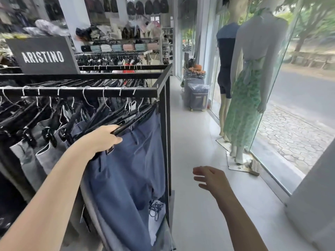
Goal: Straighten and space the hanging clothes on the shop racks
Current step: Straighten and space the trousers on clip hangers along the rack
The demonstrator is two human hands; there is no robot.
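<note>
Step in hand, by look: spacing end garment on rail (78,92), centre left of frame. Left hand (103,137) grips black hanger (130,122) carrying blue trousers (126,169). Right hand (211,179) free, fingers spread, lower centre. Next: slide hanger along rail, level trousers.

Upper left of your frame: one black sign (43,55), lettered ARISTINO. Upper centre: shelves of bags (117,47), with dark backpacks (147,6) above. Right of centre: two mannequins beside the glass shopfront (290,87), one in a green patterned dress (243,109), one in navy (225,57). Centre: a plastic-wrapped suitcase (198,98) on the white floor (195,142).
</note>
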